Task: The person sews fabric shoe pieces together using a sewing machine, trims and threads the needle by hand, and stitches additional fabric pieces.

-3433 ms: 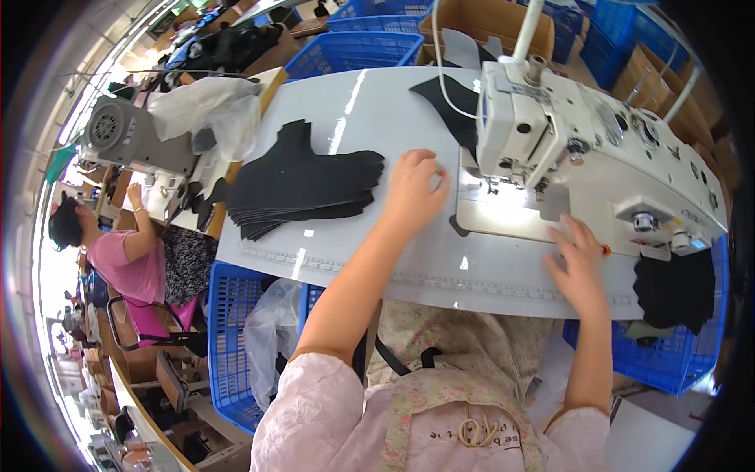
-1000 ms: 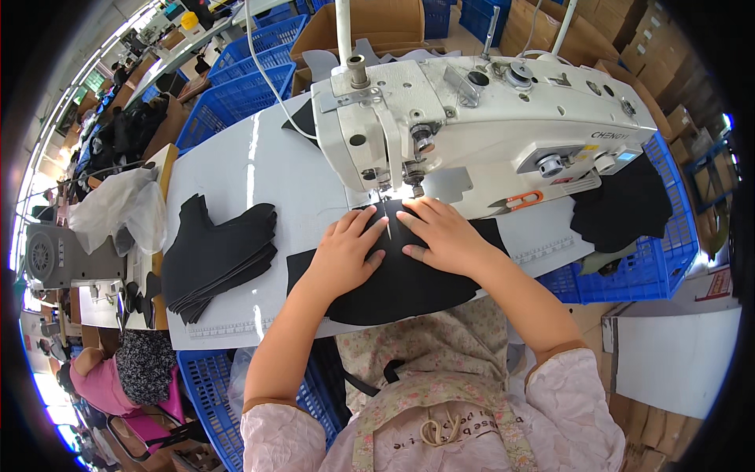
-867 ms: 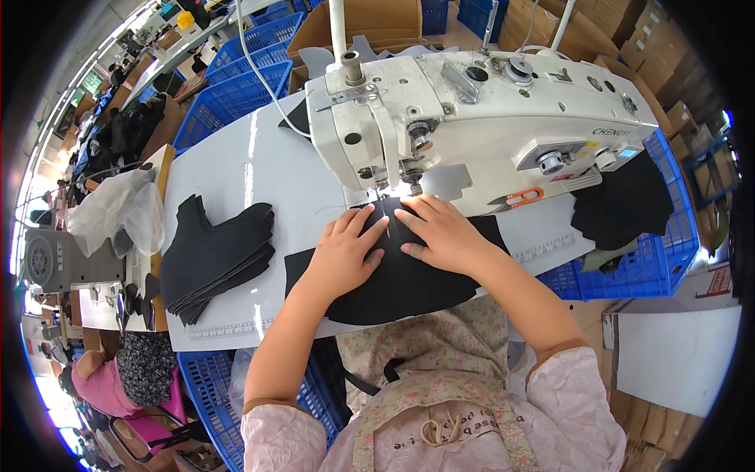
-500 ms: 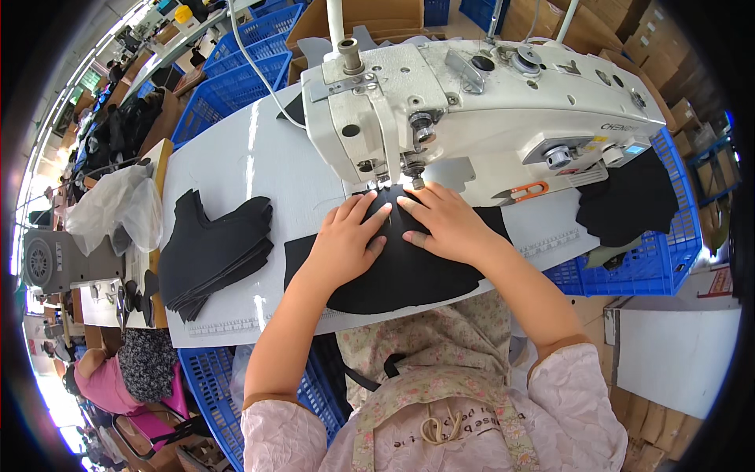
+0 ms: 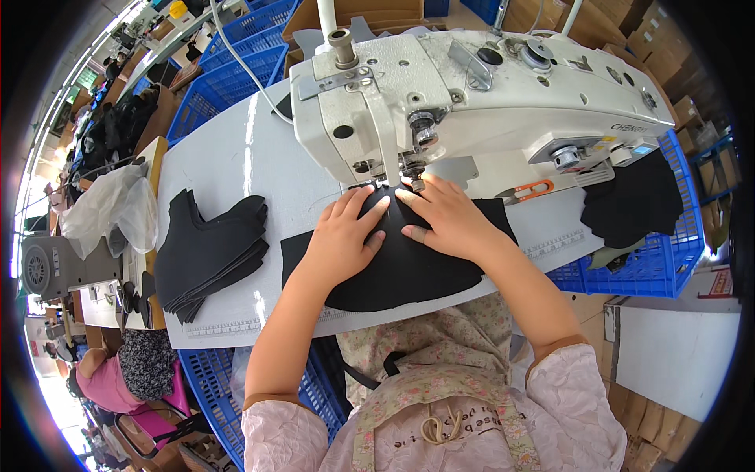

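A black fabric piece (image 5: 409,271) lies flat on the table, its far edge under the needle area of a white sewing machine (image 5: 464,102). My left hand (image 5: 342,236) presses on the fabric with fingers spread, fingertips just left of the presser foot. On the other side my right hand (image 5: 444,216) rests on the same cloth, fingers apart, its fingertips close to the foot. Both hands lie on top of the fabric rather than grasping it. The needle itself is hidden by the machine head and my fingers.
A stack of cut black pieces (image 5: 208,256) lies at the left of the table. Orange-handled snips (image 5: 531,189) lie by the machine base. On the right, a blue crate (image 5: 668,263) has black pieces over it. Someone in pink (image 5: 110,383) sits at far left.
My hands stay spread on the fabric beside the presser foot, almost where they were. The whole view has shifted slightly, and the machine head appears a little farther left and higher.
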Demonstrator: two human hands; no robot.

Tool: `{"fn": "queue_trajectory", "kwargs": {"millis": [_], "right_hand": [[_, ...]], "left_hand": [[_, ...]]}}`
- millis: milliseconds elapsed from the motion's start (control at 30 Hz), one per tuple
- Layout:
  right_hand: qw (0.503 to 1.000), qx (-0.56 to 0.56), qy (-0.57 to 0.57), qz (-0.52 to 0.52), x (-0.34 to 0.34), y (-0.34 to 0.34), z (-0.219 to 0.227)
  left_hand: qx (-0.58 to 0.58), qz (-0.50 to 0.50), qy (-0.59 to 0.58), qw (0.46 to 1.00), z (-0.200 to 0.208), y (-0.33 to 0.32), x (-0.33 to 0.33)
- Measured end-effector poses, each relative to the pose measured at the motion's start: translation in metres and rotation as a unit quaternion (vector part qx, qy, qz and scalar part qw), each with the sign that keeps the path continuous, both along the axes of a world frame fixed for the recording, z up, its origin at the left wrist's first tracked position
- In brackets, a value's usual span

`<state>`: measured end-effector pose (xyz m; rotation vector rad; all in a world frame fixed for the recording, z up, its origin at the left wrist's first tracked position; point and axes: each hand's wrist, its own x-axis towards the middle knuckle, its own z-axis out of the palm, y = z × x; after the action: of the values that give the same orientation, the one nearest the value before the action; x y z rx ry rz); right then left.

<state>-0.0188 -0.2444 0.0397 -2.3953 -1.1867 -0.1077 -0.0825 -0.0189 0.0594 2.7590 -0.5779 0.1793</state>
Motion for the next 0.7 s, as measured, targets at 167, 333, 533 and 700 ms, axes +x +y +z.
{"fn": "queue_trajectory", "kwargs": {"millis": [167, 333, 533, 700], "right_hand": [[1.0, 0.006, -0.008, 0.004, 0.001, 0.001, -0.003], [1.0, 0.009, -0.016, -0.002, 0.001, 0.001, -0.002], [0.998, 0.035, -0.049, -0.014, -0.015, -0.01, 0.02], [0.889, 0.215, -0.202, -0.35, -0.019, -0.11, 0.012]], "left_hand": [[0.0, 0.006, 0.001, 1.0, 0.0, 0.001, 0.0], [-0.004, 0.004, -0.005, 1.0, -0.001, 0.0, 0.002], [0.011, 0.003, -0.013, 1.0, -0.005, -0.001, 0.001], [0.0, 0.003, -0.022, 1.0, -0.007, -0.001, -0.002]]}}
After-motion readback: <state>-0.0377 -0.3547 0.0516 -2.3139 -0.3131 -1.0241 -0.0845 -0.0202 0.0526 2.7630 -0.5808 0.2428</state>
